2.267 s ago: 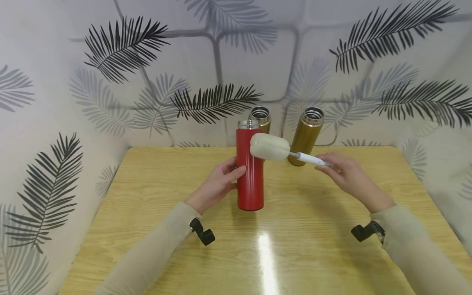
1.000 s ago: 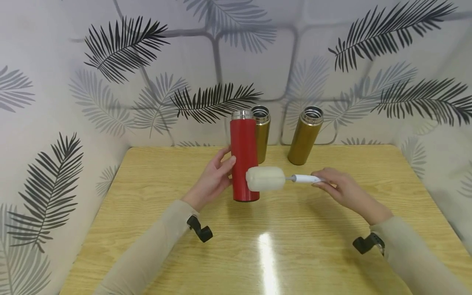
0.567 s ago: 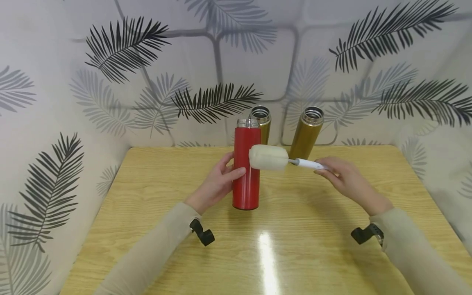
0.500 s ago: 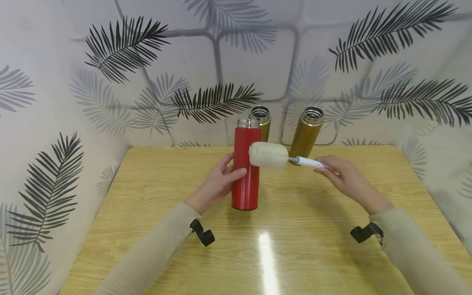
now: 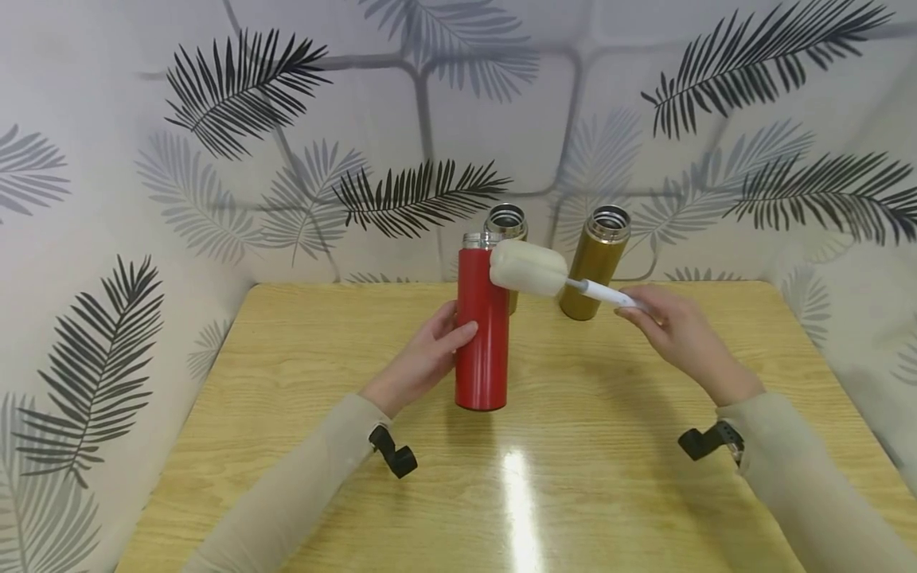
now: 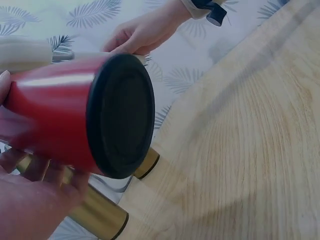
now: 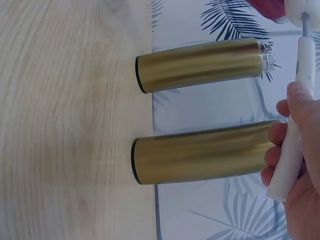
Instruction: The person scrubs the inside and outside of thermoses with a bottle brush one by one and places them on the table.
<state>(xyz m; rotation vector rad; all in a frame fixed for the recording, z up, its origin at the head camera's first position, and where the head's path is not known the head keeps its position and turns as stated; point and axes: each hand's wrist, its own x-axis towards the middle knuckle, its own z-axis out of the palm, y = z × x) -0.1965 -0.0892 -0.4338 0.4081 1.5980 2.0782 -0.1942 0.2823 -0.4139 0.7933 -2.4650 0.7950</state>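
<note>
My left hand (image 5: 424,355) grips a red vacuum flask (image 5: 482,342) around its side, lifted above the table. The flask has no lid, and its steel neck points up; in the left wrist view its black base (image 6: 125,115) faces the camera. My right hand (image 5: 677,334) holds a bottle brush by its white handle (image 5: 605,293), fingers curled round it in the right wrist view. The brush's cream sponge head (image 5: 528,268) lies across the flask's upper right side, outside the mouth. Whether it touches there is hard to tell.
Behind stand two lidless golden flasks (image 5: 593,267), one (image 5: 507,223) partly hidden by the red flask and sponge. They rest near the back edge of the wooden table (image 5: 322,334), against a leaf-patterned backdrop (image 5: 286,183).
Over these frames the sponge head goes down along the red flask, then back up; it is now higher than half a second ago. The red flask shifts slightly. Both grips stay the same.
</note>
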